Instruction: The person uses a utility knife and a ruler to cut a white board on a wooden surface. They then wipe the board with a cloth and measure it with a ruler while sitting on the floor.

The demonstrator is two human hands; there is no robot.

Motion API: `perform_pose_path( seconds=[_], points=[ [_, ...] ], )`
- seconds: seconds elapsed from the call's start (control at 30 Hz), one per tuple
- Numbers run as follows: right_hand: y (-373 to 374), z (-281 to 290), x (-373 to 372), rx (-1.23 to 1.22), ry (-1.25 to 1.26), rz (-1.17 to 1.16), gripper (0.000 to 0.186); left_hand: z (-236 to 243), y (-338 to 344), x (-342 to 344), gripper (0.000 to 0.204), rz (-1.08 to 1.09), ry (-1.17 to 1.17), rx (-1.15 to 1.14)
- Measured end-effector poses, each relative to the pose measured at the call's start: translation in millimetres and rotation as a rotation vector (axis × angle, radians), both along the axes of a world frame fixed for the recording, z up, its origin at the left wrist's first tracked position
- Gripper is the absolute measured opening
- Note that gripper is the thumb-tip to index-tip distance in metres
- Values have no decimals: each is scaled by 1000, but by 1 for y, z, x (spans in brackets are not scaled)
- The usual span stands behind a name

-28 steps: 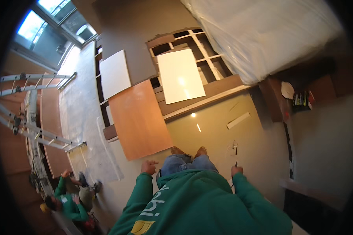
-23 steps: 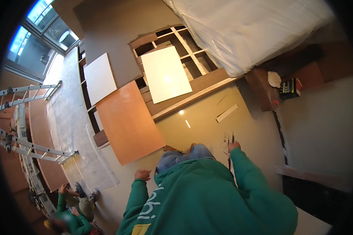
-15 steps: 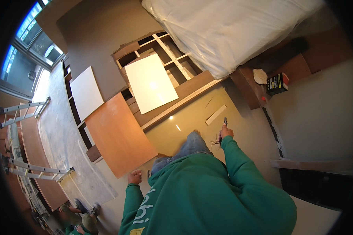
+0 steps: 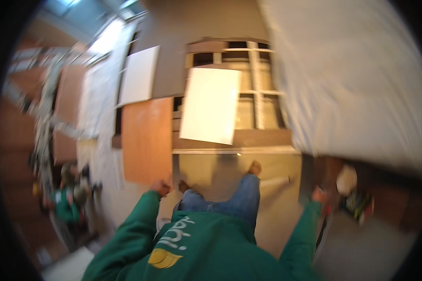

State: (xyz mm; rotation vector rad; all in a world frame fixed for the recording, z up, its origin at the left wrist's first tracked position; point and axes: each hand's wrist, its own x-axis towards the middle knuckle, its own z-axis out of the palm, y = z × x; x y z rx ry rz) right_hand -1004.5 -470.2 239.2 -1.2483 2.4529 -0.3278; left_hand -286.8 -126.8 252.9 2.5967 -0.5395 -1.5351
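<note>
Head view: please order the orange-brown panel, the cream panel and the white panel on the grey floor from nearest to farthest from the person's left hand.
From the left hand:
1. Orange-brown panel, just above it.
2. Cream panel, up and right, on the wooden frame.
3. White panel, farthest up.

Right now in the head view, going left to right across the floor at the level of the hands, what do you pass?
Person in green crouched at the far left → left hand at the lower edge of the orange-brown panel → jeans-clad legs → right hand → white roundish object, too blurred to identify.

L hand (image 4: 160, 187) at orange panel (image 4: 147, 139); view blurred.
</note>
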Motion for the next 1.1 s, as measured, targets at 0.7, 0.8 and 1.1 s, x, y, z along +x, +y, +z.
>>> perform_pose_path(
  seconds=[0.7, 0.8, 1.1],
  points=[
    [-175, -156, -157, -46, 1122, -232, 74, 20, -30, -97, 29, 286, -639, 131],
    [-151, -161, -110, -254, 923, -23, 69, -22, -13, -65, 42, 385, -685, 120],
    [-9, -138, 570, -74, -608, 792, 51, -136, 19, 204, 72, 680, -776, -119]
  ],
)
